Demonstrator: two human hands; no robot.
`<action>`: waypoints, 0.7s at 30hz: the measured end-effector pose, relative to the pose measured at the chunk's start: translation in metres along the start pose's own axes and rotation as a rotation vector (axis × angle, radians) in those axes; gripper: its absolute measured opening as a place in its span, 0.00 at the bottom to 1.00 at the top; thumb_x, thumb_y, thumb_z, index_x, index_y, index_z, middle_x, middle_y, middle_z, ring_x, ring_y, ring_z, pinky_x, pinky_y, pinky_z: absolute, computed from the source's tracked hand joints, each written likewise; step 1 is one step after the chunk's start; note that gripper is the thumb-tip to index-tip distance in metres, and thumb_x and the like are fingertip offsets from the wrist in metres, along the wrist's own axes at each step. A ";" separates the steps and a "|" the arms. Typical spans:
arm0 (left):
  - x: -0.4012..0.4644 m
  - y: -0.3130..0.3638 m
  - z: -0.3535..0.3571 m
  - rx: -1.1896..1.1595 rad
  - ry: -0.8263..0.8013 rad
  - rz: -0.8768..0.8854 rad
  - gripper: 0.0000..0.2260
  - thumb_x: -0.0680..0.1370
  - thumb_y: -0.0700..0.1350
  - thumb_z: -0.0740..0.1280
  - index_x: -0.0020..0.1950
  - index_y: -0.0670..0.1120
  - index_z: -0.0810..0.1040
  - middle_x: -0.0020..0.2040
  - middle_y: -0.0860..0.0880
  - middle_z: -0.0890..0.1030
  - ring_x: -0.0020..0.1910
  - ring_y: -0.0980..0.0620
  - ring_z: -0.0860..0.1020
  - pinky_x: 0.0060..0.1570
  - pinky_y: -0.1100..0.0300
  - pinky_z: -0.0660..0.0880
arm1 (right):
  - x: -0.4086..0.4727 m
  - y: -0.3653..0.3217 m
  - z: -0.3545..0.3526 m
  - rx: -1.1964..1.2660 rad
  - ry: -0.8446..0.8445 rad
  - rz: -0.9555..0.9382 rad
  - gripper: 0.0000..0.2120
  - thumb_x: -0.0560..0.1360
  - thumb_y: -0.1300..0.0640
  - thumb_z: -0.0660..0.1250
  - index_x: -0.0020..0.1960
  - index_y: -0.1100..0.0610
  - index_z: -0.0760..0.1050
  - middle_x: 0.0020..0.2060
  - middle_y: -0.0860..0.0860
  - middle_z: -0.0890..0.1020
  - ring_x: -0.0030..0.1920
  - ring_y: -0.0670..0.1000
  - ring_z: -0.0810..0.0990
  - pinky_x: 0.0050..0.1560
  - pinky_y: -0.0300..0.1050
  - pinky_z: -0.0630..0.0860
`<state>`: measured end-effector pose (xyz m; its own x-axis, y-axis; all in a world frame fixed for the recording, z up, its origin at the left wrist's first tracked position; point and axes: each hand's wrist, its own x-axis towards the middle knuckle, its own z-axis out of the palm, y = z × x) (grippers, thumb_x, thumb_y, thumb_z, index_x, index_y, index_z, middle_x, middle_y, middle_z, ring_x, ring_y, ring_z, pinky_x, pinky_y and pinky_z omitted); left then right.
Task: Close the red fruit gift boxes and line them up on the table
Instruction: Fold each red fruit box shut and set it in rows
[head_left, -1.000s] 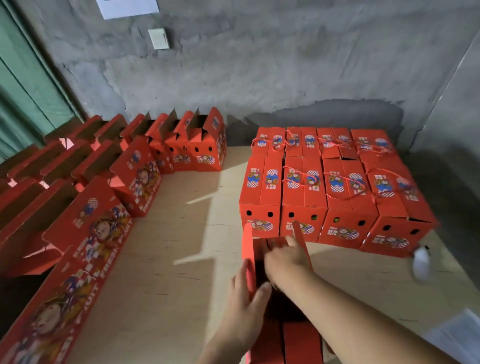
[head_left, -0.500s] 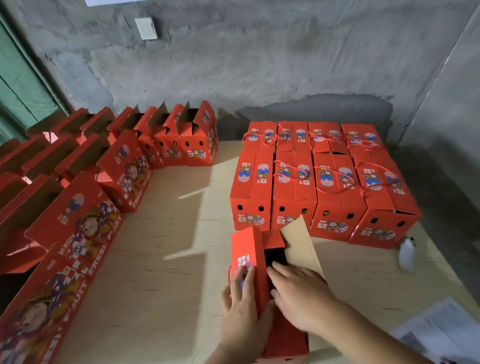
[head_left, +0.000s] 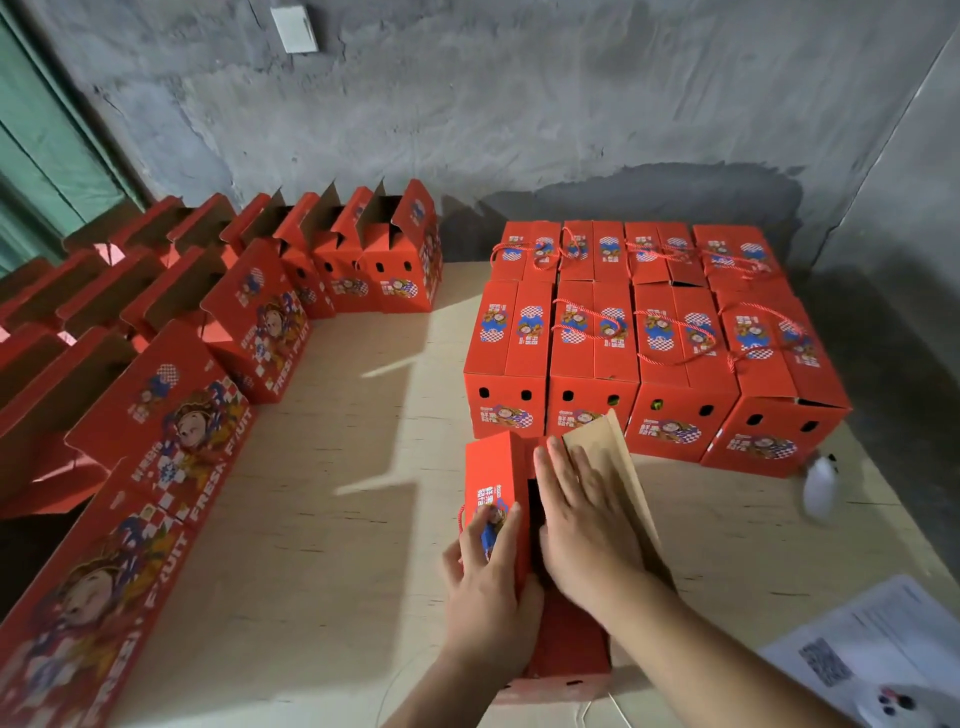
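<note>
From the head camera, a red box (head_left: 566, 644) stands at the near edge of the table (head_left: 332, 519), just in front of the block of closed boxes (head_left: 639, 358). The left hand (head_left: 485, 582) wraps its fingers over the left top flap (head_left: 493, 488), gripping it. The right hand (head_left: 582, 514) lies flat, fingers straight, pressing the brown inside of the right flap (head_left: 613, 467), which stands up and leans right. Open boxes (head_left: 249, 322) line the left side. A white thing (head_left: 821, 486) at the right is too blurred to name.

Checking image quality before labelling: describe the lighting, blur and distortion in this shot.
Head view: dim room, hard light patches and long shadows across the table; wide-angle bending at the edges; white object at right smeared by blur; both hands and the closed boxes fairly sharp.
</note>
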<state>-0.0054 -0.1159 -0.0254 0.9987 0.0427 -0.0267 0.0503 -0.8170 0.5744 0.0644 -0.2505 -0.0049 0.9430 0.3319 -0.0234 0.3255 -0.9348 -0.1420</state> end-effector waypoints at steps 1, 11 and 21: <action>-0.001 0.000 0.001 0.010 -0.008 -0.004 0.33 0.77 0.48 0.60 0.81 0.62 0.54 0.80 0.53 0.53 0.77 0.47 0.55 0.75 0.59 0.49 | 0.009 0.000 0.003 -0.063 -0.072 -0.002 0.35 0.82 0.56 0.52 0.83 0.55 0.37 0.82 0.52 0.35 0.81 0.56 0.33 0.79 0.54 0.34; 0.042 0.003 0.003 0.258 -0.103 -0.040 0.35 0.74 0.59 0.61 0.79 0.49 0.58 0.84 0.49 0.48 0.82 0.39 0.47 0.80 0.43 0.46 | 0.006 0.018 0.031 -0.018 -0.110 -0.029 0.42 0.77 0.56 0.65 0.84 0.49 0.44 0.83 0.45 0.41 0.82 0.52 0.36 0.80 0.55 0.47; 0.060 0.005 -0.005 -0.022 -0.130 -0.196 0.41 0.75 0.45 0.62 0.82 0.66 0.46 0.83 0.42 0.38 0.82 0.35 0.50 0.79 0.42 0.55 | 0.008 0.020 0.048 0.015 0.036 -0.001 0.34 0.76 0.53 0.69 0.80 0.47 0.64 0.81 0.46 0.61 0.82 0.53 0.52 0.76 0.53 0.57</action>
<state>0.0543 -0.1147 -0.0204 0.9619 0.1242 -0.2436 0.2449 -0.7874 0.5657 0.0757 -0.2607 -0.0555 0.9447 0.3278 0.0119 0.3256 -0.9324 -0.1571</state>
